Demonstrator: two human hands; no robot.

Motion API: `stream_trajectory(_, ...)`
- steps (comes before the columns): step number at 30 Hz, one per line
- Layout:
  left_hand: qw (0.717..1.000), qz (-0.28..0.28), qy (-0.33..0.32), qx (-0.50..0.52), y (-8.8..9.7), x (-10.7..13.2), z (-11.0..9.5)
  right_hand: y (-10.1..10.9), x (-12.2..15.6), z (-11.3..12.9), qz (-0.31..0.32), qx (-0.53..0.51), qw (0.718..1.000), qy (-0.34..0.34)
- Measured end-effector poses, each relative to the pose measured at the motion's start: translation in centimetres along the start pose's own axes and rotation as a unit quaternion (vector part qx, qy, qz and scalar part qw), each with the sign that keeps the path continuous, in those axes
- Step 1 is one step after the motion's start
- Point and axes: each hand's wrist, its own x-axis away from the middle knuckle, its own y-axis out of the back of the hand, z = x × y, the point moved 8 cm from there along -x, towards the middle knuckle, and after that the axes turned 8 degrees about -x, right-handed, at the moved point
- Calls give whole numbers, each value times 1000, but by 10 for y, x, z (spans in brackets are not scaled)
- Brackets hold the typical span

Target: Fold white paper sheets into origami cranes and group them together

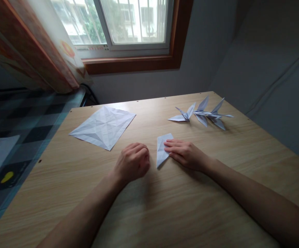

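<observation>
A small folded white paper piece [162, 148] lies flat on the wooden table [165, 206]. My right hand [185, 154] rests on its right side, fingers stretched flat and pressing the paper down. My left hand [133, 162] sits on the table just left of the piece, curled into a loose fist with nothing visible in it, not touching the paper. A creased, unfolded white square sheet [103, 126] lies to the far left. Finished folded paper cranes [202, 113] sit at the far right of the table.
A window [123, 24] with a wooden frame and an orange patterned curtain [48, 51] is behind the table. A checked bedcover [15, 124] with papers on it lies left of the table. Grey walls close in at the right.
</observation>
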Motion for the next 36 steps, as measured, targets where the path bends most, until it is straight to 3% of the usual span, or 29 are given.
stream_trajectory(2,999,25,-12,-38,-6,0,-2,-1,-1,3,-16,18,1000,7)
stream_trajectory(7,976,194,-26,-95,-38,3,-9,-1,-6,3,-35,12,999,-39)
stream_trajectory(10,969,226,-7,-98,-43,5,-8,-6,-9,-1,-9,46,996,-77)
stream_trajectory(14,967,236,-5,-93,-43,7,-6,-16,-11,-8,67,126,984,-109)
stream_trajectory(18,965,242,-10,-98,-41,6,-7,-13,-9,-25,105,161,966,-170)
stream_trajectory(21,967,236,-14,-99,-39,4,-9,-7,-6,-38,102,172,959,-199)
stream_trajectory(25,974,208,-29,-89,-34,0,-15,5,-2,-52,47,186,953,-233)
stream_trajectory(27,979,186,-39,-81,-32,-1,-18,10,-1,-48,9,192,955,-225)
stream_trajectory(30,984,158,-53,-69,-30,-2,-22,10,-4,-26,-25,189,969,-156)
stream_trajectory(33,986,140,-61,-59,-30,-2,-23,-5,-8,-2,21,159,983,-90)
stream_trajectory(36,988,136,-56,-50,-31,-3,-23,-16,-7,6,65,150,981,-102)
